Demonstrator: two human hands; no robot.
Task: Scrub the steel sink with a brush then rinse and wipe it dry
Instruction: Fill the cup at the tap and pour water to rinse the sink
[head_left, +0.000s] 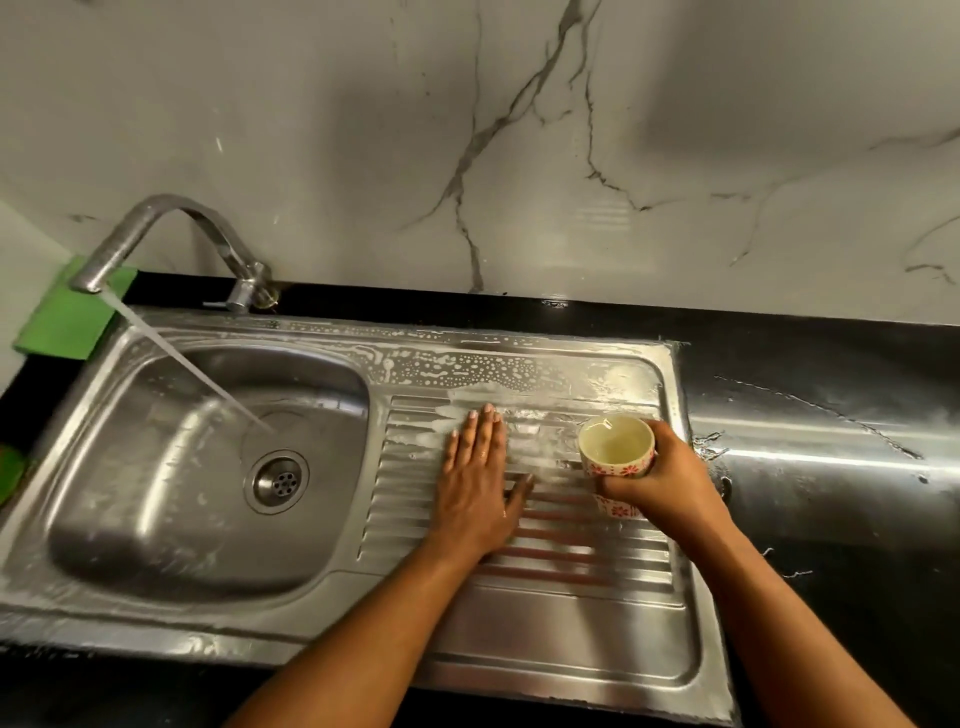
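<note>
Rinse step, by the look of it. Stainless steel sink (208, 540) set in black worktop (831, 364); curved chrome tap (156, 228) running into the basin. Left hand (480, 483) flat, fingers straight, on the ribbed drainboard (571, 561). Right hand (660, 478) grips a small cream cup with red flowers (616, 447) (contents unclear). Suds (467, 369) remain along the back rim; next move probably pours there. Green cloth (67, 317) lies behind the tap.

Both bare forearms reach forward from the bottom edge, angled inward and up. The left hand (480, 480) lies palm down, flat, its fingers straight and held close together, the thumb spread out to the right. The right hand (657, 475) sits just beside it, fingers and thumb curled round a small cup (616, 447), wrist bent slightly inward
</note>
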